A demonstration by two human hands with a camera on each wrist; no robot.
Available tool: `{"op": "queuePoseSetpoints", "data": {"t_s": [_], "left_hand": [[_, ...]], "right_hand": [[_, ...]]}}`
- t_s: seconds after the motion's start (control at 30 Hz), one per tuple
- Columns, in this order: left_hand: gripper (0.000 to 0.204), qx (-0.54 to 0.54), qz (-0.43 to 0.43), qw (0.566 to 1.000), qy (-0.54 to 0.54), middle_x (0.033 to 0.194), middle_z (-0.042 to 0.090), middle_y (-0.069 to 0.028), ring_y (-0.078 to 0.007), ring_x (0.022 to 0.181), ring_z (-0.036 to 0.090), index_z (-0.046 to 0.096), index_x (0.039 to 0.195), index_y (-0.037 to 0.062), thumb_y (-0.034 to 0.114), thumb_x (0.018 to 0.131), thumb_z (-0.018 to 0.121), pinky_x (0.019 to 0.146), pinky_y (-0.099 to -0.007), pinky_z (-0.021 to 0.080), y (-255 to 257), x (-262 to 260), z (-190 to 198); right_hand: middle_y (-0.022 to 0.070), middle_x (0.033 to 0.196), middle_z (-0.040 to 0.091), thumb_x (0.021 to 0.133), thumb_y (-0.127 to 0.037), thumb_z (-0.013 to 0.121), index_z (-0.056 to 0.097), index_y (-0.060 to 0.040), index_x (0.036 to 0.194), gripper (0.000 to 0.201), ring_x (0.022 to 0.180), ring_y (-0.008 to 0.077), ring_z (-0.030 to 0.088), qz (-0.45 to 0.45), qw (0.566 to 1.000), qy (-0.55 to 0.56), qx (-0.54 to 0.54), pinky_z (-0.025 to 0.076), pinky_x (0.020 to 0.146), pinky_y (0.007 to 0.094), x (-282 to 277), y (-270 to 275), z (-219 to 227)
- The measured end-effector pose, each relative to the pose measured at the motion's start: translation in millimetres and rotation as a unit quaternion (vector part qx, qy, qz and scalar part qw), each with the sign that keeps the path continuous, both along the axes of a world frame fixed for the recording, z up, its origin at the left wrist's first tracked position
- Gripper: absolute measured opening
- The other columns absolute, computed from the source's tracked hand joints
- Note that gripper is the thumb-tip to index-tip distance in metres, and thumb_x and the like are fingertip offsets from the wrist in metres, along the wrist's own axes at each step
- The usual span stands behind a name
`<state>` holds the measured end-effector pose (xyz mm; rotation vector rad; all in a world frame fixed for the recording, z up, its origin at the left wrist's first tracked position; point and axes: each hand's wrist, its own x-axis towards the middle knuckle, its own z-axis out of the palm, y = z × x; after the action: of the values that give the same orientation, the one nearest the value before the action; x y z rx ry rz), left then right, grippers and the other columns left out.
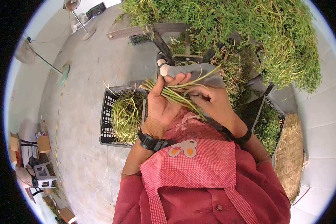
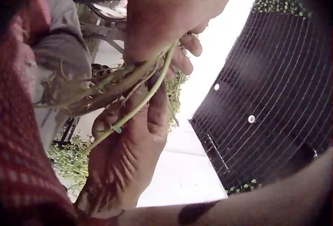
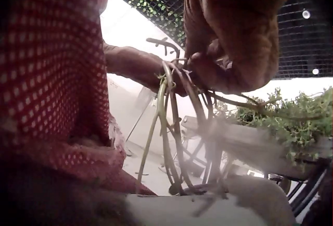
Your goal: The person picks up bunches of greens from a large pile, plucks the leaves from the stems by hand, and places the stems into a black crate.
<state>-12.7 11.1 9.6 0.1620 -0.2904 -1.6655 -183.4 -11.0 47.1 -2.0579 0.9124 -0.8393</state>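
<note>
A loose bundle of long, thin green stems (image 1: 175, 95) lies across my left hand (image 1: 161, 106), palm up, with the thumb and fingers around its left part. My right hand (image 1: 219, 106) is at the bundle's right part, thumb and fingertips pinching among the stems. One longer stem reaches up and to the right past both hands. In the left wrist view a pale green stem (image 2: 140, 106) bends down across the right hand (image 2: 127, 158). Several stems (image 3: 174, 117) hang below the fingers in the right wrist view.
A black crate (image 1: 105, 123) of cut stems (image 1: 127, 117) stands at left. Leafy greens (image 1: 246, 33) heap a table (image 1: 145, 30) in front. Another crate (image 1: 280, 115) of greens and a woven straw mat (image 1: 289, 153) are at right. Stand fans (image 1: 65, 72) stand far left.
</note>
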Motion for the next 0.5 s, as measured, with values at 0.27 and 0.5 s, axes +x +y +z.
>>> {"op": "queuePoseSetpoints", "data": {"t_s": [0.27,0.5], "left_hand": [[0.037,-0.101,-0.034,0.992,0.066,0.125,0.051,-0.0183,-0.0344,0.128,0.032,0.057,0.084,0.0054,0.033,0.095,0.036,0.107,-0.0489,0.026,4.3,-5.6,6.7],[0.040,-0.125,-0.031,0.992,0.006,0.127,0.050,-0.0161,-0.0347,0.131,0.026,0.055,0.074,0.0085,0.036,0.095,0.036,0.107,-0.0516,0.021,4.7,-11.7,10.0]], "right_hand": [[0.0127,0.080,0.063,0.076,-0.016,0.065,0.066,-0.0050,0.098,0.024,0.072,0.0253,0.062,-0.009,0.996,-0.050,-0.080,0.048,0.065,0.0325,6.8,6.5,-3.6],[0.0119,0.081,0.065,0.076,-0.018,0.068,0.065,-0.0018,0.096,0.026,0.068,0.0215,0.063,-0.016,0.991,-0.097,-0.092,0.048,0.062,0.0314,13.7,-2.4,-40.6]]}}
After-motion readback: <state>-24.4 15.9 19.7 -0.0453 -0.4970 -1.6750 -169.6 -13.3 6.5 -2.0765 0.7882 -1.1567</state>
